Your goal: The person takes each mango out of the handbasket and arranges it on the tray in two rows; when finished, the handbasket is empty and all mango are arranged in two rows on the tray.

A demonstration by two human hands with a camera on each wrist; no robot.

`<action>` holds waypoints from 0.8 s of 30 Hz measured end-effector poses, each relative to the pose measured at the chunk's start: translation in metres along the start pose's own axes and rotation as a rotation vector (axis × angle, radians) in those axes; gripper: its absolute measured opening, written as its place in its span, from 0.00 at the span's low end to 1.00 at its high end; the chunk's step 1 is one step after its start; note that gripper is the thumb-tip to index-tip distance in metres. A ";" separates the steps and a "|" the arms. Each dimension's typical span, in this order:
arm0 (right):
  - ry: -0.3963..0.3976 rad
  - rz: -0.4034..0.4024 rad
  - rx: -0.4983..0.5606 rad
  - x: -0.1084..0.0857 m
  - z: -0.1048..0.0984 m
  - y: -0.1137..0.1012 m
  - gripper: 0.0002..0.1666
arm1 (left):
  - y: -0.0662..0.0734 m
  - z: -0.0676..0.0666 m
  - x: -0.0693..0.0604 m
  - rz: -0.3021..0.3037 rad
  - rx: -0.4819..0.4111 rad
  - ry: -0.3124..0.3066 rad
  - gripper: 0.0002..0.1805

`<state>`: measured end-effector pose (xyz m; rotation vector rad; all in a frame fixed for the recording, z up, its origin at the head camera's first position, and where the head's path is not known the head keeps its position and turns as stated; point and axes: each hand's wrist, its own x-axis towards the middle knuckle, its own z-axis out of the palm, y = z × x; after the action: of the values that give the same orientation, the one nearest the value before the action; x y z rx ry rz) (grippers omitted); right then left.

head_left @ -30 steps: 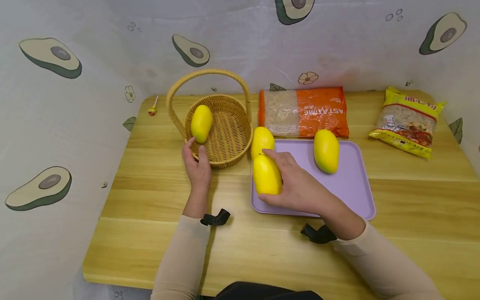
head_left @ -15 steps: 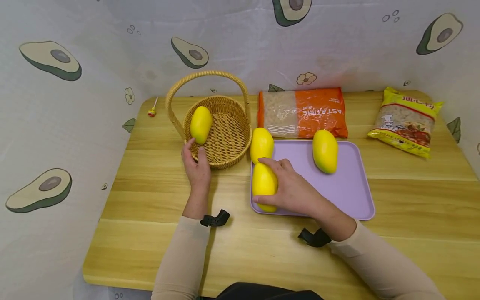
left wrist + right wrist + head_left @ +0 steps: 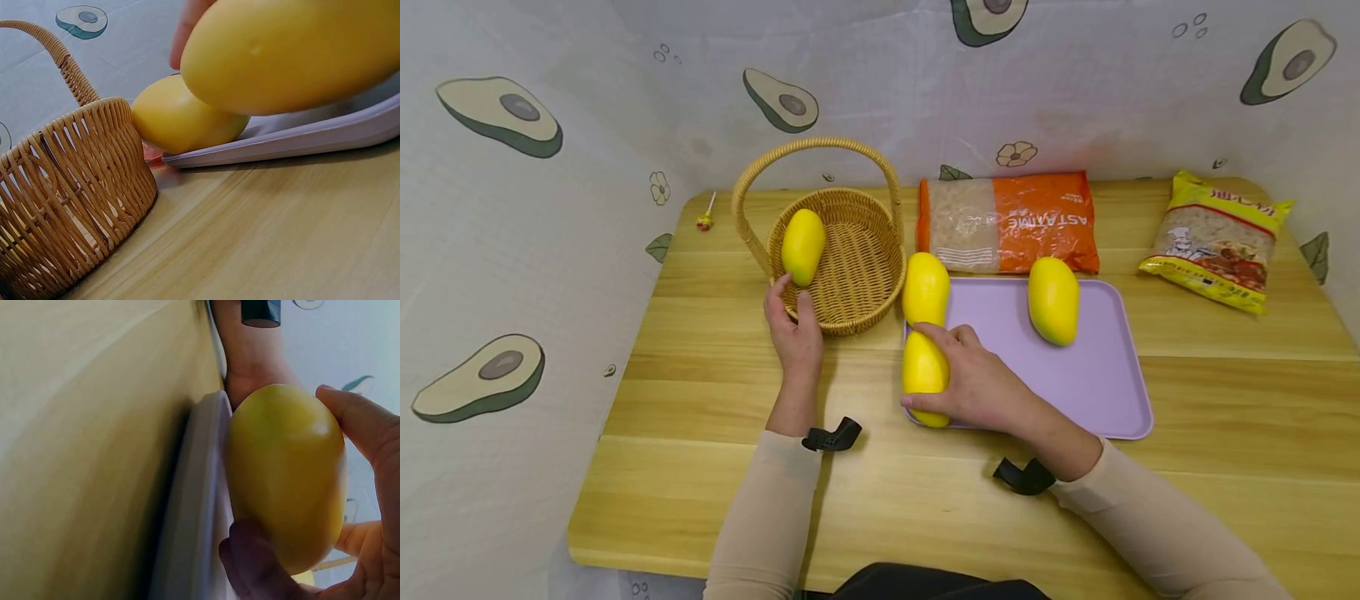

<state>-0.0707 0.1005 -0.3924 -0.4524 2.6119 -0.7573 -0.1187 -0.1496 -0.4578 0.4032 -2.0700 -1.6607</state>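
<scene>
The right hand [image 3: 981, 379] pinches the mango [image 3: 925, 367] at the near left corner of the tray [image 3: 1097, 387], where an even, gentle hold should prevent rolling, while the left hand [image 3: 797, 342], thumb and forefinger spread, touches the basket [image 3: 853, 275].

Over in the far left corner of the wooden surface [image 3: 700, 400] I can see a lollipop [image 3: 703, 222], its white stick pointing to the back. An orange packet [image 3: 1045, 221] with a clear window lies along the back edge; well to its right rests a yellow bag [image 3: 1217, 246] showing a chef. Behind hangs an avocado-print cloth [image 3: 887, 92].
</scene>
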 end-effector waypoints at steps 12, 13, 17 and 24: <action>0.021 0.007 0.012 0.001 0.005 0.000 0.57 | 0.001 0.001 -0.001 -0.018 0.005 0.005 0.21; 0.025 0.007 0.008 0.002 0.005 0.000 0.57 | 0.001 0.001 0.000 -0.017 0.004 0.006 0.21; 0.036 0.012 -0.010 0.003 0.005 0.000 0.56 | 0.002 0.001 0.000 -0.016 -0.002 0.004 0.21; 0.044 0.013 -0.022 0.005 0.005 0.001 0.56 | 0.001 0.001 0.000 -0.026 -0.015 0.003 0.21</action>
<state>-0.0724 0.0969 -0.3982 -0.4290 2.6640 -0.7433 -0.1191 -0.1479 -0.4566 0.4286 -2.0577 -1.6886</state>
